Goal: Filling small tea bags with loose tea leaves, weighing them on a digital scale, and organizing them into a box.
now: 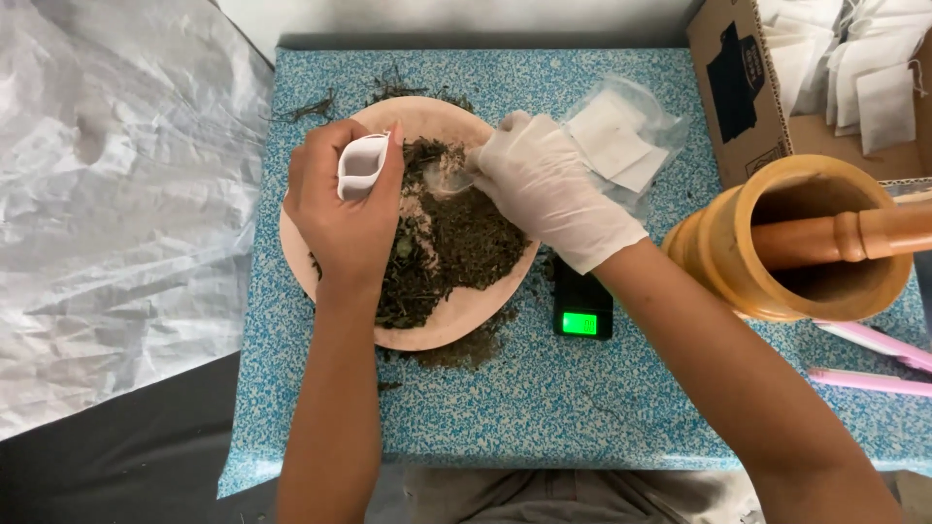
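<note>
Soft even daylight, faint shadows, sharp focus

Bare left hand curls closed, fingers pinching toward one o'clock; gloved right hand reaches toward nine o'clock, fingers bent, both forearms rising from six o'clock

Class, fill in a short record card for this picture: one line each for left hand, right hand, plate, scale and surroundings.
Left hand: bare left hand holds a small white paper sachet open.
Right hand: white-gloved right hand holds a clear plastic spoon beside the sachet.
Plate: round pink plate heaped with dried green herbs.
Scale: small black digital scale, display lit green.
Surroundings: wooden mortar, wooden pestle, cardboard box.
</note>
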